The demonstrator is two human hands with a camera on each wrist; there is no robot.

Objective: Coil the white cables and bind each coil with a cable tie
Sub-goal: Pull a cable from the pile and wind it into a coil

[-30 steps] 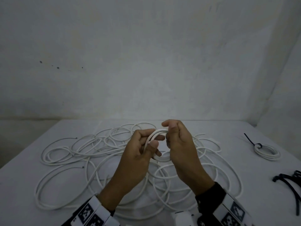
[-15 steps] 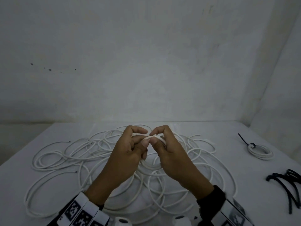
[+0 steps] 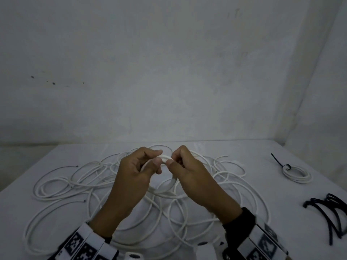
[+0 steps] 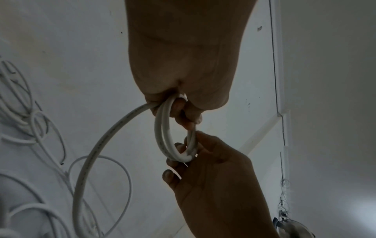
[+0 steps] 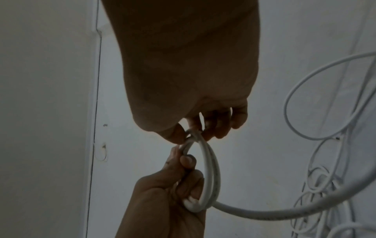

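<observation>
A small coil of white cable [image 3: 165,158] is held above the table between both hands. My left hand [image 3: 158,157] curls its fingers round the coil's left side. My right hand [image 3: 171,158] pinches the other side between thumb and fingers. The left wrist view shows the coil [image 4: 162,133] as two or three turns hanging from my left hand [image 4: 183,112], with my right hand [image 4: 195,149] below it. A free length of cable [image 5: 264,214] trails from the coil [image 5: 211,169] down to the loose white cables [image 3: 75,184] tangled on the table.
A finished white coil [image 3: 296,173] bound with a black tie lies at the table's right. Several loose black cable ties [image 3: 328,209] lie nearer the right edge. White walls stand behind and to the right of the white table [image 3: 244,151].
One second ago the coil faced me as an open ring between the hands. The hands have since turned it edge-on and closed in, fingertips meeting over its top.
</observation>
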